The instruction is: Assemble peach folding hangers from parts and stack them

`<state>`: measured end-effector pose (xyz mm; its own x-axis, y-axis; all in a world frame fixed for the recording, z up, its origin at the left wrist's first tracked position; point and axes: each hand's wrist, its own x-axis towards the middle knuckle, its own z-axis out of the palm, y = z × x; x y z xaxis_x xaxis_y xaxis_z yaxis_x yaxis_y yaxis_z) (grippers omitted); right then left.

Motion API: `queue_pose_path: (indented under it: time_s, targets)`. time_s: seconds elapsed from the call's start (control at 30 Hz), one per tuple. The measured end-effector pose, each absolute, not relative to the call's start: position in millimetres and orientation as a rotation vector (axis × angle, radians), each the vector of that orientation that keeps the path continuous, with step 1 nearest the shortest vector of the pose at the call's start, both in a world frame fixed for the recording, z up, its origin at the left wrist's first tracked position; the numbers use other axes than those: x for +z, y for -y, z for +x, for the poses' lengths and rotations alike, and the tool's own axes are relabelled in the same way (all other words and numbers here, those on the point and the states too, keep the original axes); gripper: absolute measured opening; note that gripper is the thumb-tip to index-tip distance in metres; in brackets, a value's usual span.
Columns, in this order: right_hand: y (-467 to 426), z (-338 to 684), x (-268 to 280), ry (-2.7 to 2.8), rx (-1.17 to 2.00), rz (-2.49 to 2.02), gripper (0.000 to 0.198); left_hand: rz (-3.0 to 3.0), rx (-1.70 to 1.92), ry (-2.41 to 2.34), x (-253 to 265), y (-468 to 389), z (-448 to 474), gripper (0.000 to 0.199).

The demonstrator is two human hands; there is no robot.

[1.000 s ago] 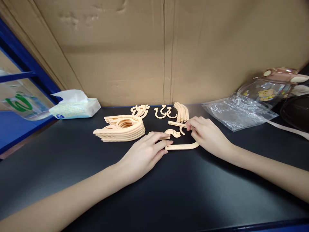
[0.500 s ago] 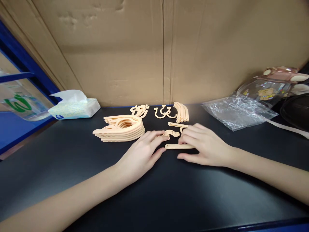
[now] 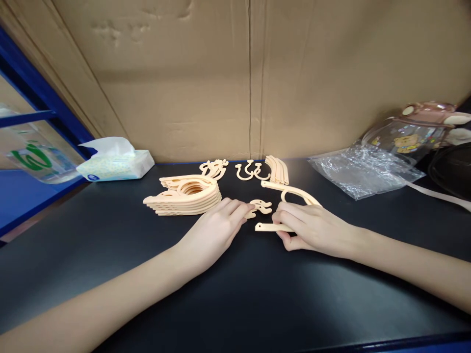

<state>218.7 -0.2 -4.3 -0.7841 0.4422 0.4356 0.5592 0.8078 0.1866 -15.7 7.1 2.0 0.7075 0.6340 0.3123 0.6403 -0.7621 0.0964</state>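
Cream plastic clothes-hanger parts lie on a black table. My left hand (image 3: 219, 225) has its fingers closed at the end of small wavy hanger pieces (image 3: 262, 209), partly hidden under the fingertips. My right hand (image 3: 312, 226) pinches a straight hanger arm (image 3: 271, 227) between thumb and fingers, its left end with a hole sticking out. Just beyond the right hand lies a curved hanger arm with a loop (image 3: 292, 188), partly covered by the fingers. A neat stack of hanger frames (image 3: 186, 200) sits left of the left hand.
Behind are a bunch of hooks (image 3: 214, 169), loose hooks (image 3: 247, 172) and a row of curved arms (image 3: 277, 169). A tissue pack (image 3: 117, 164) stands at the left. At the right lie a clear plastic bag (image 3: 364, 169) and a clear container (image 3: 408, 137) against the cardboard wall (image 3: 176, 88).
My right hand has closed on the straight arm and shifted it slightly right and nearer me. The looped arm shows more. My left fingers have drawn together at the small wavy pieces.
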Motion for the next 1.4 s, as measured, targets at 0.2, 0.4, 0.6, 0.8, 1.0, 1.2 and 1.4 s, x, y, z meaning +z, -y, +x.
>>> queue_pose_path:
  time_s: [0.2, 0.4, 0.6, 0.8, 1.0, 1.2, 1.4]
  targets:
    - [3, 217, -4, 2.613, -0.637, -0.757, 0.016, -2.808, -0.369, 0.998, 1, -8, -18, 0.031]
    - [2, 217, -8, 2.584, -0.715, -0.763, 0.016, -2.699, -0.319, 0.971, 5, -5, -17, 0.039]
    - [3, 218, -7, 2.530, -0.704, -0.718, 0.015, -2.603, -0.392, 0.990, 5, -2, -19, 0.044]
    - [3, 220, -7, 2.482, -0.662, -0.724, 0.013, -2.617, -0.558, 1.107, 5, -4, -22, 0.046]
    - [0, 219, -6, 2.504, -0.605, -0.770, 0.017, -2.701, -0.693, 1.212, 6, 0, -18, 0.027]
    - [-1, 221, -7, 2.571, -0.509, -0.873, 0.024, -2.762, -0.562, 1.181, 11, 4, -15, 0.029]
    - [0, 220, -6, 2.521, -0.475, -0.805, 0.019, -2.900, -0.611, 1.078, 11, 3, -16, 0.025]
